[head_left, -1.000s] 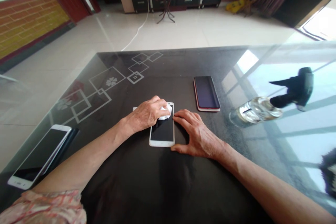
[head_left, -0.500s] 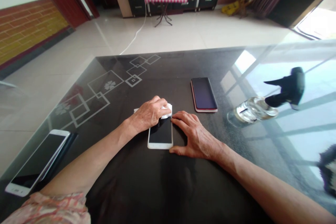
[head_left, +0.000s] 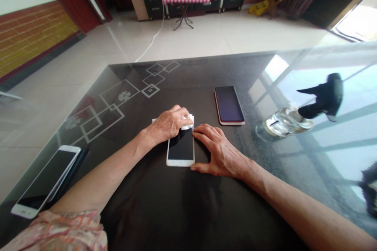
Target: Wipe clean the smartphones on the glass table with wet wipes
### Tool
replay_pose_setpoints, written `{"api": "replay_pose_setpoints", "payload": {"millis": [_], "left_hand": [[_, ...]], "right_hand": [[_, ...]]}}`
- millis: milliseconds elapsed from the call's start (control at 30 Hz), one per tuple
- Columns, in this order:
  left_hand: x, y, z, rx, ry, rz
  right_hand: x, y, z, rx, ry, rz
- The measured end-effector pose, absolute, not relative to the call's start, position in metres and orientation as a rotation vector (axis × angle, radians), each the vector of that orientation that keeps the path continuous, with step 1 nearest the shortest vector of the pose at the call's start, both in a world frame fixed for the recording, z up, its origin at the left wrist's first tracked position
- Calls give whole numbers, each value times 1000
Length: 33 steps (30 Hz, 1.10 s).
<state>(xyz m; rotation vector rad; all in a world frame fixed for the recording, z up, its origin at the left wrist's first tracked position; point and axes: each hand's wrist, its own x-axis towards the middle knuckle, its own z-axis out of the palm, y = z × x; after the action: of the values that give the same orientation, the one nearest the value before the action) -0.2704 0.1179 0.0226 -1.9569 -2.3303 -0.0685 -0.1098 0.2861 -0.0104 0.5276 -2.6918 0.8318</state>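
A white-framed smartphone (head_left: 181,147) with a dark screen lies flat on the black table in front of me. My left hand (head_left: 171,122) is closed over a crumpled white tissue (head_left: 187,122), pressed on the phone's far end, which hand and tissue partly cover. Along the phone's right side rests my right hand (head_left: 216,151), thumb and fingers spread wide. Its thumb tip touches the near right corner and its fingertips the right edge; it is not wrapped around the phone.
A second dark phone (head_left: 229,104) lies beyond my right hand. A clear spray bottle (head_left: 290,121) with a black trigger head is farther right. By my left forearm lies another white phone (head_left: 47,180) on a dark flat item. The table's (head_left: 188,60) far edge faces a tiled floor.
The view has shifted slightly. Both hands keep nearly the same places, the left one still on the tissue at the phone's far end.
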Motion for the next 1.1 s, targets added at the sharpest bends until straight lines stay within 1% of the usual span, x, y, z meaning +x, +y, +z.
{"api": "replay_pose_setpoints", "payload": {"millis": [133, 333, 467, 800, 1100], "left_hand": [[-262, 110, 23, -1978, -2291, -55], [-259, 122, 20, -1809, -2380, 3], [-248, 123, 18, -1714, -2416, -29], [-265, 89, 27, -1592, -2473, -15], [-251, 126, 22, -1700, -2473, -21]], "right_hand": [[-110, 285, -10, 533, -2684, 838], [-110, 286, -8, 524, -2696, 825], [-110, 285, -10, 532, -2679, 830], [-110, 286, -8, 518, -2699, 837], [-111, 285, -9, 527, -2693, 836]]}}
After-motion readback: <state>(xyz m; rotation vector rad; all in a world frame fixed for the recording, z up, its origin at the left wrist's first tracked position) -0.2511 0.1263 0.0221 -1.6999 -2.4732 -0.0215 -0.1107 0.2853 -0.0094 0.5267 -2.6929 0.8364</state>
